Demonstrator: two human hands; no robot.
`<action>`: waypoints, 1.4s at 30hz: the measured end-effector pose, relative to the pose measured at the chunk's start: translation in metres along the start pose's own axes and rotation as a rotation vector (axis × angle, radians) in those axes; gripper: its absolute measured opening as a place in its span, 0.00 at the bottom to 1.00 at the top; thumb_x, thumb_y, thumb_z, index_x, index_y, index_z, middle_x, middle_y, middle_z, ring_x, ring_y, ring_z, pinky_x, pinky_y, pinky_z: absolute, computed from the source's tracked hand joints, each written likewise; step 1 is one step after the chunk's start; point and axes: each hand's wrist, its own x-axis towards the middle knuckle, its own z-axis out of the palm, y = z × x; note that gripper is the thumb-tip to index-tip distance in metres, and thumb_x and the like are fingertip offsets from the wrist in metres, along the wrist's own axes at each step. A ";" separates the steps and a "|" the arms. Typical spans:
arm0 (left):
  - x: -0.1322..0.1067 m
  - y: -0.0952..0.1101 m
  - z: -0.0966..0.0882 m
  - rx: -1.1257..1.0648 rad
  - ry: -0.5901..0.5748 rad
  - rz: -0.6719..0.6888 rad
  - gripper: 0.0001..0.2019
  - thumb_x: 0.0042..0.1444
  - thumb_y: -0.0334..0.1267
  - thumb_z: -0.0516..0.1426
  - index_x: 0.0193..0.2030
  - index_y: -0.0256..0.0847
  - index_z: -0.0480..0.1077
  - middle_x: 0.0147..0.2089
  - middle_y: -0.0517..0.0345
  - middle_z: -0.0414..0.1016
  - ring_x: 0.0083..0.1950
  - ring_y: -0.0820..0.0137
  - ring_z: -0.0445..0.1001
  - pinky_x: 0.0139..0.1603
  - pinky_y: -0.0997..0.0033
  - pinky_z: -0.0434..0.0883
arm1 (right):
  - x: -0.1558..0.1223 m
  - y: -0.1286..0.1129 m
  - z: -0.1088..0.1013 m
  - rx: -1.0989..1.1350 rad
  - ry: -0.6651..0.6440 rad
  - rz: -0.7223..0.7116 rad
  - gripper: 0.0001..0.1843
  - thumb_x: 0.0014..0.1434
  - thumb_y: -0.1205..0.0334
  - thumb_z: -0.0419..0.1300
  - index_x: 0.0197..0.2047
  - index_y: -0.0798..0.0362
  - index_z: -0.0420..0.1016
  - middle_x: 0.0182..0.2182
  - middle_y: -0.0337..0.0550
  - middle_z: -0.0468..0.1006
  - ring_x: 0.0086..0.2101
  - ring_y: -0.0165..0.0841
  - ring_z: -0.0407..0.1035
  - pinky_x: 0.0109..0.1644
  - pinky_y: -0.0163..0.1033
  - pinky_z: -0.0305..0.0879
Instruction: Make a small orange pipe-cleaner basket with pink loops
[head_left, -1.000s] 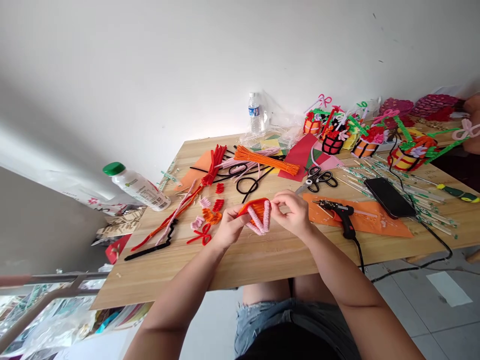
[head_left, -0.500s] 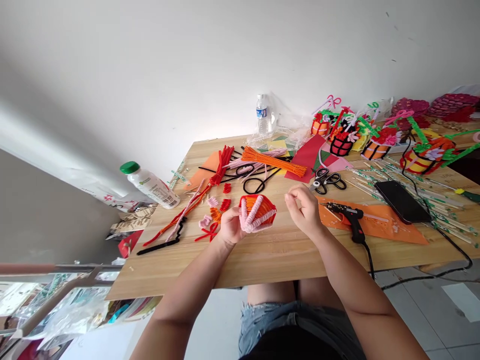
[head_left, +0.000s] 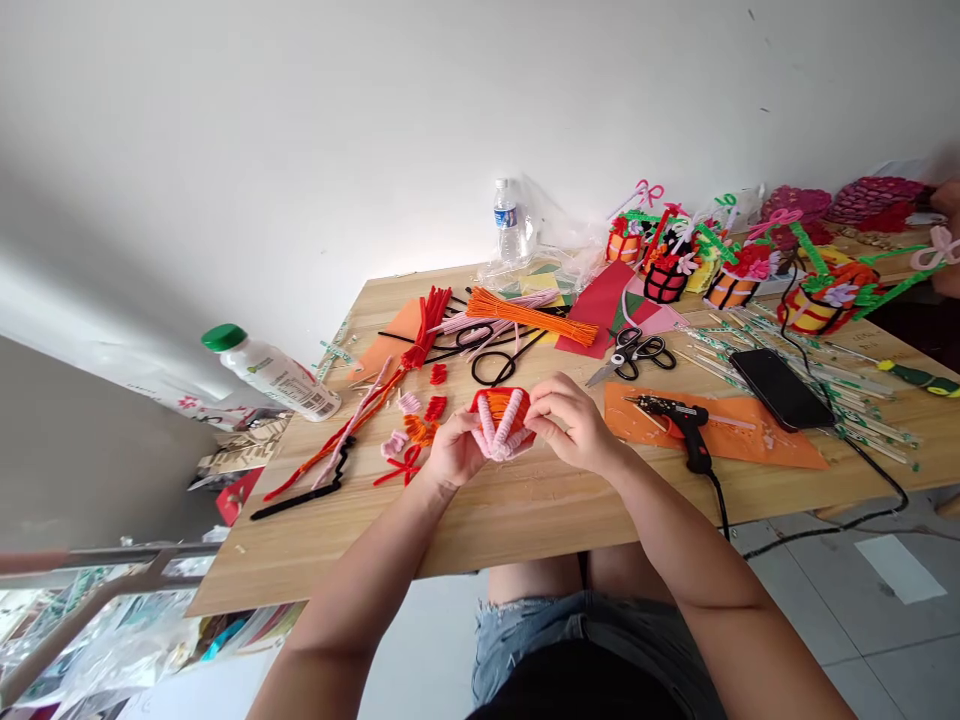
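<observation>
A small orange pipe-cleaner basket with pink strands (head_left: pixel 501 421) is held above the wooden table (head_left: pixel 525 520). My left hand (head_left: pixel 450 452) is closed round its left side. My right hand (head_left: pixel 571 425) pinches the basket's right edge, fingers curled on a pink strand. Small red, pink and orange pipe-cleaner pieces (head_left: pixel 416 432) lie just left of my left hand. A black glue gun (head_left: pixel 679 425) rests on orange paper (head_left: pixel 739 440) to the right of my right hand.
Scissors (head_left: pixel 634 352), orange pipe cleaners (head_left: pixel 529 316), red ones (head_left: pixel 424 330) and a phone (head_left: pixel 776 388) lie farther back. Finished baskets (head_left: pixel 817 300) line the far right. A green-capped bottle (head_left: pixel 270 372) sits off the left edge. Another person's hand (head_left: pixel 946 240) shows at far right.
My right hand let go of the basket half a second ago, then came back to pinch its right edge. The left hand kept hold and turned the basket.
</observation>
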 end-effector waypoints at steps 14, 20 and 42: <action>0.001 0.001 -0.002 -0.055 0.016 0.019 0.16 0.38 0.36 0.58 0.38 0.38 0.74 0.35 0.52 0.80 0.38 0.58 0.78 0.44 0.51 0.74 | 0.002 0.003 -0.017 0.556 0.358 0.457 0.18 0.62 0.44 0.52 0.29 0.47 0.60 0.15 0.26 0.49 0.14 0.24 0.43 0.17 0.32 0.45; 0.003 -0.001 -0.003 0.021 0.016 0.085 0.14 0.40 0.35 0.58 0.36 0.34 0.75 0.33 0.50 0.79 0.38 0.58 0.78 0.43 0.55 0.72 | -0.002 0.003 0.000 0.070 0.025 0.155 0.07 0.58 0.57 0.62 0.34 0.51 0.76 0.26 0.40 0.72 0.25 0.28 0.65 0.27 0.34 0.61; 0.001 0.001 -0.001 0.012 -0.011 0.031 0.14 0.40 0.36 0.58 0.36 0.34 0.75 0.32 0.51 0.80 0.32 0.61 0.77 0.38 0.54 0.74 | -0.005 0.002 0.004 0.075 -0.118 0.161 0.04 0.61 0.61 0.59 0.35 0.52 0.71 0.33 0.40 0.67 0.28 0.28 0.59 0.30 0.34 0.59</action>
